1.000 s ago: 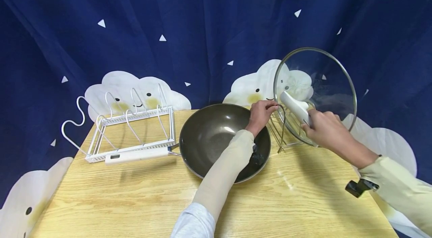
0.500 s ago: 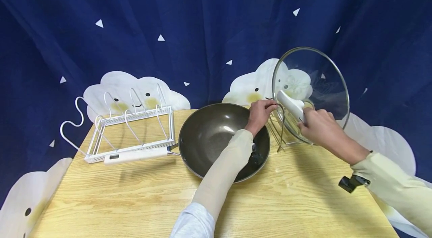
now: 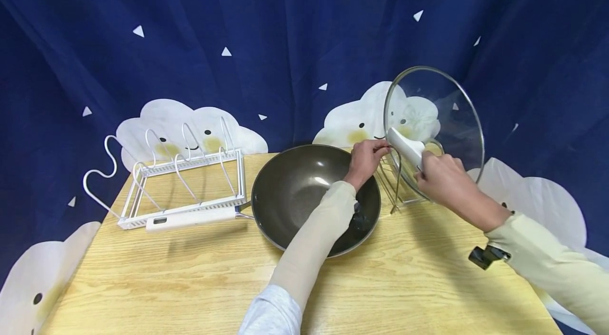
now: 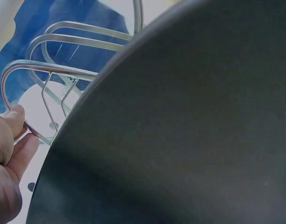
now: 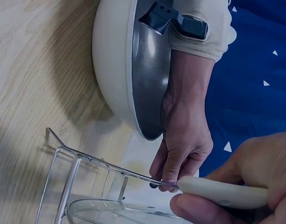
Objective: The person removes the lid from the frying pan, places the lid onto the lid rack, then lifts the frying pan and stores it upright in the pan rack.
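My left hand (image 3: 365,160) reaches across the wok and pinches an end loop of the silver wire rack (image 4: 63,70) between thumb and fingers. My right hand (image 3: 447,179) grips the white handle (image 3: 404,146) of a large glass lid (image 3: 440,108) with a metal rim. The lid stands nearly on edge, its lower rim down among the rack's wires. In the right wrist view, the handle's tip comes right beside the left fingertips (image 5: 168,179). The dark-lined wok (image 3: 295,187) rests on the table just left of the wire rack.
The wok's white handle (image 3: 192,219) points left, in front of a white rack (image 3: 242,174) with several curved dividers. Wood-grain table (image 3: 190,292) lies under everything. Behind it hangs a blue curtain (image 3: 304,23) with clouds and triangles.
My right hand has shifted left with the lid, turning the lid more edge-on. The left hand keeps its pinch on the wire rack, and the wok has stayed in place.
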Tool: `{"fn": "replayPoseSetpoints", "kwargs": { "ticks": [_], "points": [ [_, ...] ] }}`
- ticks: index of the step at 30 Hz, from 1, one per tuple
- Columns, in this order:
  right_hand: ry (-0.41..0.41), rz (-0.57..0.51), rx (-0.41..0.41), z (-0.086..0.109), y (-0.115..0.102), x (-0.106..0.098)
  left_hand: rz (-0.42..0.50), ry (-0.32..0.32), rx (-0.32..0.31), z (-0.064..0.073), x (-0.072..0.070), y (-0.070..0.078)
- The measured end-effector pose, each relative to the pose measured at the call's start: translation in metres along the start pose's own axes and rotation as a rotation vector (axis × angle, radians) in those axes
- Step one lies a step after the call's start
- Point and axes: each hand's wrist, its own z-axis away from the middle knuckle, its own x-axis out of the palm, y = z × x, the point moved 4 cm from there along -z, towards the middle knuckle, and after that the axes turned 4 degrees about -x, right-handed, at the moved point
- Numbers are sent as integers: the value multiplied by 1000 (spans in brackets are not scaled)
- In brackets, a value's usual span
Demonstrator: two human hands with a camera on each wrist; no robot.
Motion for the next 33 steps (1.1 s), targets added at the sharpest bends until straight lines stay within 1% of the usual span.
{"fn": "replayPoseSetpoints", "kwargs": {
  "ticks": [6,15,25,30,33],
  "points": [
    [-2,0,3,1,-7,3,11,-19,-31,1,2,-2],
    [-15,9,17,1,-14,9,-26,-3,-72,0,1,-2],
    [3,22,16,1,-19,12,-19,4,-87,1,2,-2],
    [-2,33,-8,1,-24,14,-55,5,-95,1,2,-2],
    [-17,30,-8,1,-26,15,-71,10,-100,1,3,-2]
  ]
}}
